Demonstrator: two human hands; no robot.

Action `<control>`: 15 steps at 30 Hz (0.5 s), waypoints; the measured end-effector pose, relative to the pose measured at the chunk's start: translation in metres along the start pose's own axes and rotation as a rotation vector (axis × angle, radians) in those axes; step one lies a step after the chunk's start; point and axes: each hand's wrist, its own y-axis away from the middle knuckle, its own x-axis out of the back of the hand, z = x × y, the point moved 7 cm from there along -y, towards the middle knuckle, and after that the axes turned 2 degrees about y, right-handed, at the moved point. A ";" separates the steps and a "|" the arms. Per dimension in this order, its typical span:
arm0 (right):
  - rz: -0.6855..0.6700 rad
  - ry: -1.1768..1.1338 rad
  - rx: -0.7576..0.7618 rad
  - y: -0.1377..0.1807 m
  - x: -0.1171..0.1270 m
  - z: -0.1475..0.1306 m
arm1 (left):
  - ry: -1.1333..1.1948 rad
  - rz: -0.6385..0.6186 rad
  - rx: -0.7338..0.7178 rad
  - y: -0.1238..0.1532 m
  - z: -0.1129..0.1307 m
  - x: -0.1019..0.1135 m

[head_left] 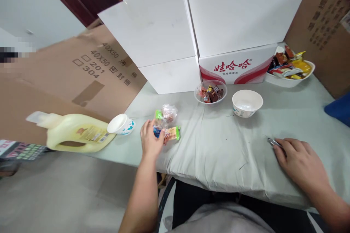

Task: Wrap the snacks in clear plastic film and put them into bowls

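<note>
My left hand [152,140] rests on a small group of wrapped snacks at the table's left middle. Its thumb and fingers close around a blue-marked snack packet [156,131]. Touching it is a clear packet of crackers [172,133] with a green end, and just behind lies a crinkled clear-wrapped snack [168,113]. Far to the right, my right hand [299,162] lies low on the tabletop, closed on a small silver metal tool [272,142]. Only the tool's tip shows, so its kind is unclear.
A white paper bowl [247,102] and a clear bowl of wrapped sweets [210,93] stand mid-table before white boxes [169,76]. A heaped snack bowl [287,81] is back right. A paper cup [121,124] lies tilted by a yellow detergent bottle [79,131]. Something blue [339,109] is right.
</note>
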 end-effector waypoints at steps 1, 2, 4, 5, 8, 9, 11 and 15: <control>0.002 -0.010 -0.007 0.001 0.000 0.001 | -0.006 -0.112 0.070 -0.001 -0.021 0.000; 0.003 -0.019 -0.015 0.002 -0.001 0.001 | 0.011 -0.229 0.118 0.001 -0.038 0.000; 0.000 -0.039 -0.033 0.002 -0.002 0.002 | 0.007 -0.329 0.156 0.010 -0.056 0.006; -0.005 -0.050 -0.041 0.002 -0.002 0.002 | -0.018 -0.341 0.167 0.015 -0.059 0.011; -0.021 -0.057 -0.064 0.001 0.000 0.000 | -0.127 -0.331 0.171 0.025 -0.050 0.025; -0.025 -0.046 -0.074 0.000 0.001 -0.001 | -0.149 -0.319 0.149 0.025 -0.041 0.028; -0.033 -0.022 -0.078 -0.002 0.004 -0.003 | -0.136 -0.248 0.053 0.024 -0.013 0.030; -0.048 -0.008 -0.085 -0.004 0.008 -0.007 | 0.085 0.007 -0.258 0.026 0.068 0.011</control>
